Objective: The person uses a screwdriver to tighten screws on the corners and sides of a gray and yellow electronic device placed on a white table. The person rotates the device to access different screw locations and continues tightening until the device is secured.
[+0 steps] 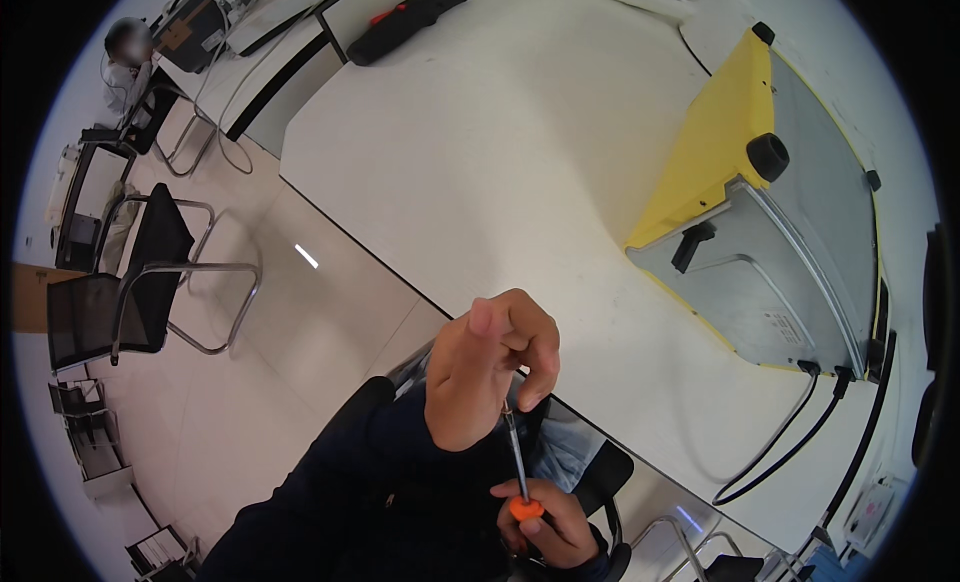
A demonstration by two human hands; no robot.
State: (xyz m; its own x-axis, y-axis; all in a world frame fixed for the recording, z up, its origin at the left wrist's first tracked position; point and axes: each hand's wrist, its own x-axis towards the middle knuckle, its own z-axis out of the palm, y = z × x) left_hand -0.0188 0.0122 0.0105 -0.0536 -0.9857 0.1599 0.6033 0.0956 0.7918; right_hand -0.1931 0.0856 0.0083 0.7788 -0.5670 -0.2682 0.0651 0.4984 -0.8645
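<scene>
Off the near edge of the white table (520,162), which carries a yellow machine (760,212), both hands hold a slim screwdriver (518,460). It looks light, stiff and thin-shafted, best gripped at its orange handle. The left hand (492,367) pinches the shaft top; the right hand (552,522) closes around the handle.

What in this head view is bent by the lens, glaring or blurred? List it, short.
Head view: the white table edge bows with the fisheye, and black vignette fills the corners; a small bright glare streak lies on the floor; the left hand looms large near the lens, slightly soft; the screwdriver stays fairly sharp; the yellow-and-grey machine is evenly lit.
</scene>
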